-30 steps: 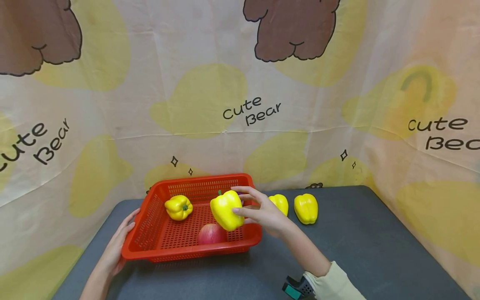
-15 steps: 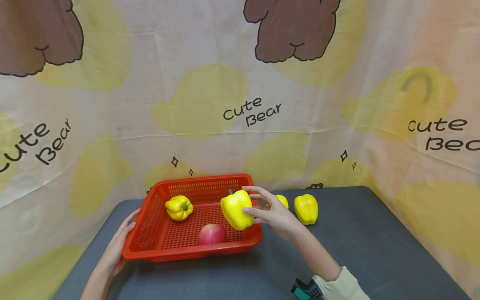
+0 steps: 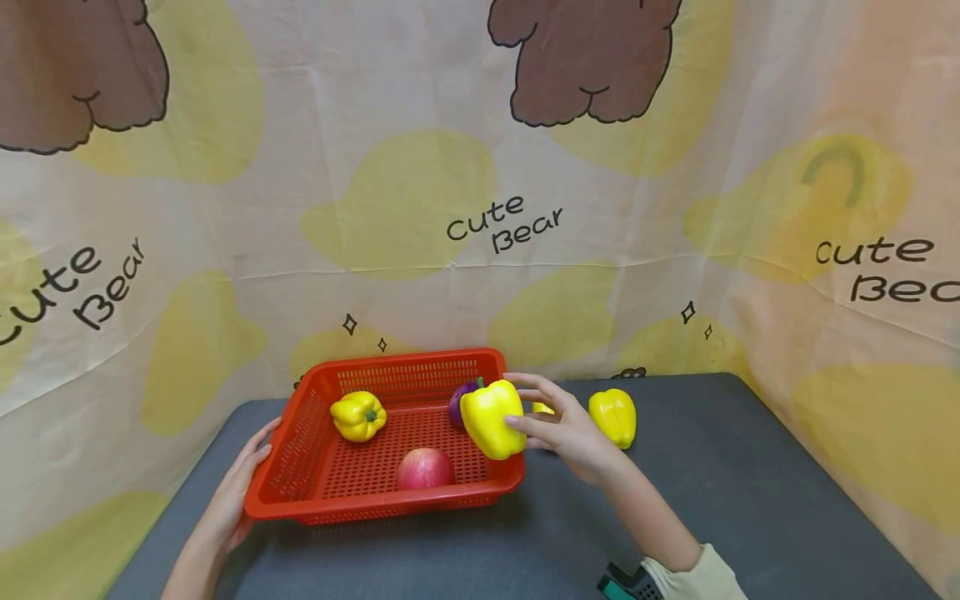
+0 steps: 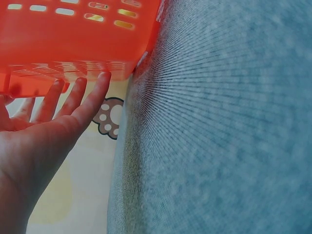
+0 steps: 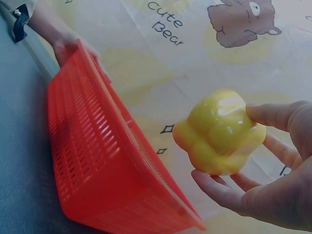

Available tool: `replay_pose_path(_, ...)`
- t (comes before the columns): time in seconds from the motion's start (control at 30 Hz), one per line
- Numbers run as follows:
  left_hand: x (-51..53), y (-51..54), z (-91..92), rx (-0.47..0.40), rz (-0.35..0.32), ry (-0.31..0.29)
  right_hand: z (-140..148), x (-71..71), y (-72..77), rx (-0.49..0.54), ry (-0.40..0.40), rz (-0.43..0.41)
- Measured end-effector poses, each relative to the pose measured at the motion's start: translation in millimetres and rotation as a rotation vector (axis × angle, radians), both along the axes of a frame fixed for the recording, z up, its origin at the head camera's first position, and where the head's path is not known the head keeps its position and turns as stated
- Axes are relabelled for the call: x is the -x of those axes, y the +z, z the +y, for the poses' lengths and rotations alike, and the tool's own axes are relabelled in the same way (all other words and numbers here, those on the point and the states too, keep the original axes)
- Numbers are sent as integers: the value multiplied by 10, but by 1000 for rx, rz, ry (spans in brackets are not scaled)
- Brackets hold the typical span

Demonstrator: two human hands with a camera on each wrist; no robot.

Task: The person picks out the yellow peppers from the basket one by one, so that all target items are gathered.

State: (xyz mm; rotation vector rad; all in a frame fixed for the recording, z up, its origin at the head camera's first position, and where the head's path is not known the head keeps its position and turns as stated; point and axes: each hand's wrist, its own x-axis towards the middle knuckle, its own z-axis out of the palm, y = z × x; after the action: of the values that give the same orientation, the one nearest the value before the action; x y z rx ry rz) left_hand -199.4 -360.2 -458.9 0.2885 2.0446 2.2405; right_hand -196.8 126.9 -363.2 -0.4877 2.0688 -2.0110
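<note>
In the head view my left hand [image 3: 227,505] touches the outer left side of the red basket [image 3: 375,504], and the left wrist view shows its fingers fairly straight against the wall. My right hand [image 3: 567,429] holds a yellow bell pepper [image 3: 491,421] above the basket's right side, thumb and fingers around it. Inside are another yellow pepper [image 3: 358,416], a red apple [image 3: 426,468] and a purple item [image 3: 459,406] partly hidden by the held pepper. From the right wrist view, the held pepper [image 5: 222,131] is raised clear of the basket [image 5: 97,141].
Right of the basket on the dark table [image 3: 712,492], one yellow pepper [image 3: 613,418] lies in full view. Another yellow pepper [image 3: 543,407] is mostly hidden behind my right hand. A printed cloth [image 3: 405,292] hangs behind and beside the table.
My right hand has moved to the right with the pepper, from over the basket's middle-right toward its right rim. The purple item shows more. The left hand and basket stay nearly in place.
</note>
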Motion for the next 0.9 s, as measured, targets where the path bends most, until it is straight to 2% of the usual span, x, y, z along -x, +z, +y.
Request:
replay_pose_path(0.53,-4,10,3,23,-17,15,184,-59,-39,18,-54,-22)
replay_pose_path(0.9,0,-4,-1,13,5,2,296,-93,-65,0,-92,-38)
